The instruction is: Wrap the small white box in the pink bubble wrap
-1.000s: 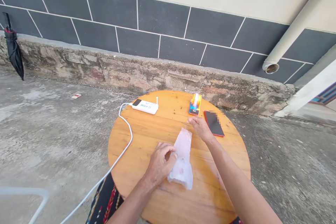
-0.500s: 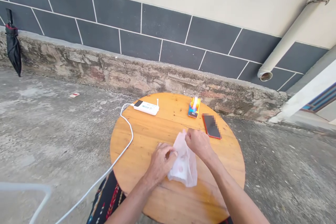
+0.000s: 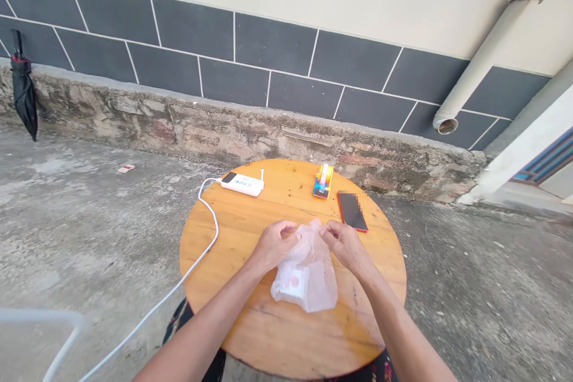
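Note:
A translucent, crinkled bubble-wrap bag point(image 3: 319, 271) lies on the round wooden table point(image 3: 268, 337). Inside its near end shows a small white box point(image 3: 293, 282) with a pinkish-red mark. At the bag's far end, my left hand point(image 3: 275, 245) pinches the left edge between thumb and fingers. Opposite it, my right hand point(image 3: 344, 242) grips the right side of the bag's top with closed fingers. The bag is spread between both hands, and its near end rests on the wood.
Beyond my hands are a white power bank-like device point(image 3: 242, 184) with a cable, a yellow-and-blue tape dispenser point(image 3: 323, 181) and a red-edged phone point(image 3: 353, 212). The cable point(image 3: 174, 286) runs off the table's left side. A folded black umbrella point(image 3: 24, 92) leans against the wall.
My left hand has moved forward along the bag to its far end. The bag is spread wider, and the white box shows more clearly. My right hand has turned and come slightly lower.

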Motion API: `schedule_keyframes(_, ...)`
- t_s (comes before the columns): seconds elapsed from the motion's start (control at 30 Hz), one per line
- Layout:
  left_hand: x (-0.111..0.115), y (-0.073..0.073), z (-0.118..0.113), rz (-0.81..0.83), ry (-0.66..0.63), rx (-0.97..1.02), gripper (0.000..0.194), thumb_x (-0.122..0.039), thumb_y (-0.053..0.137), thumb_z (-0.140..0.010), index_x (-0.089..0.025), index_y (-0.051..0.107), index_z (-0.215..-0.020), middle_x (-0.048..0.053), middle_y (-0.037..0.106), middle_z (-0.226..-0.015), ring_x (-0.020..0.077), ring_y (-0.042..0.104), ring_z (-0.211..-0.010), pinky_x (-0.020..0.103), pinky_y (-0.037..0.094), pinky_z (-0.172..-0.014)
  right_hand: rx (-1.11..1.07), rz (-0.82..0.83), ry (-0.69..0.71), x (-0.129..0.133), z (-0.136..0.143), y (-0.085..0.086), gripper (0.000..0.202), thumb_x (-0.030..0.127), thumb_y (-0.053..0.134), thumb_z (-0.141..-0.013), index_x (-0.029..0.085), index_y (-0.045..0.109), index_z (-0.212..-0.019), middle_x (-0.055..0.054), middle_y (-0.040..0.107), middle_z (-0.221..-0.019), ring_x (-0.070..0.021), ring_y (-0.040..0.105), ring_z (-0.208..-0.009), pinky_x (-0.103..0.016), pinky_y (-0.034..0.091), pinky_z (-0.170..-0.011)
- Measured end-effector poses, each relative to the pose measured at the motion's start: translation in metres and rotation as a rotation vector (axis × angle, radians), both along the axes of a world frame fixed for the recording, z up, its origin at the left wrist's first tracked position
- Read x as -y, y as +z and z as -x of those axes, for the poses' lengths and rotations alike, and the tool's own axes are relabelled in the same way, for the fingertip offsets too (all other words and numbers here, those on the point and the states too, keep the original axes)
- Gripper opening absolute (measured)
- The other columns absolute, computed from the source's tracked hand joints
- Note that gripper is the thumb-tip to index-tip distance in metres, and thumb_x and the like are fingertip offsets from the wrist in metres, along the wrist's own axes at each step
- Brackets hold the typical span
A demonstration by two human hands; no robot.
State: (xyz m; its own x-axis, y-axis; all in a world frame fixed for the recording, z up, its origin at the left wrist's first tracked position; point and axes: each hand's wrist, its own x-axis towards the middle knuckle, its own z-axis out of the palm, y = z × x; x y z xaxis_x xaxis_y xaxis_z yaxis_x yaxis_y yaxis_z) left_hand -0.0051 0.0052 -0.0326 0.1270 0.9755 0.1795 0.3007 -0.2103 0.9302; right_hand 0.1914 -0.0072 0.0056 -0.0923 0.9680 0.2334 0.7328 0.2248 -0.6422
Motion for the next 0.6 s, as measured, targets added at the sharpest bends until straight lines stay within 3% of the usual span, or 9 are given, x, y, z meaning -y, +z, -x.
schedule_keyframes(0.13,-0.016,0.003,-0.015,-0.009,0.031,-0.042,0.018,-0.026,0.052,-0.072,-0.017,0.065,-0.064,0.001,0.064,-0.065,0.0174,0.059,-0.068,0.024,0.043,-0.06,-0.112,-0.003,-0.017,0.001,-0.016,-0.011,0.026,0.038,0.047,-0.081,0.02,0.047,-0.062,0.003,0.046,-0.054,-0.0131,0.045,-0.052,-0.022,0.029,-0.049)
schedule_keyframes(0.3,-0.026,-0.002,-0.014,-0.004,0.061,-0.069,0.022,-0.033,0.051,-0.074,-0.017,0.064,-0.066,0.0,0.064,-0.065,0.0173,0.059,-0.067,0.024,0.042,-0.059,-0.212,-0.001,-0.056,0.002,-0.037,-0.028,0.031,0.043,0.045,-0.083,0.021,0.042,-0.061,0.005,0.041,-0.053,-0.0125,0.041,-0.05,-0.023,0.029,-0.049)
schedule_keyframes(0.43,-0.018,0.003,-0.005,-0.011,0.065,-0.123,0.025,-0.04,0.052,-0.075,-0.019,0.065,-0.075,0.001,0.066,-0.074,0.0174,0.06,-0.073,0.025,0.043,-0.065,-0.271,-0.016,-0.082,0.003,-0.04,-0.044,0.032,0.043,0.045,-0.084,0.021,0.041,-0.062,0.005,0.041,-0.053,-0.0126,0.039,-0.05,-0.023,0.03,-0.05)
schedule_keyframes(0.6,0.0,0.021,0.005,-0.054,0.039,-0.298,0.028,-0.047,0.062,-0.068,-0.02,0.06,-0.059,0.001,0.062,-0.074,0.0184,0.057,-0.075,0.026,0.04,-0.067,-0.331,-0.044,-0.102,0.006,-0.037,-0.061,0.031,0.043,0.046,-0.085,0.021,0.044,-0.063,0.004,0.044,-0.056,-0.0137,0.043,-0.054,-0.023,0.033,-0.052)
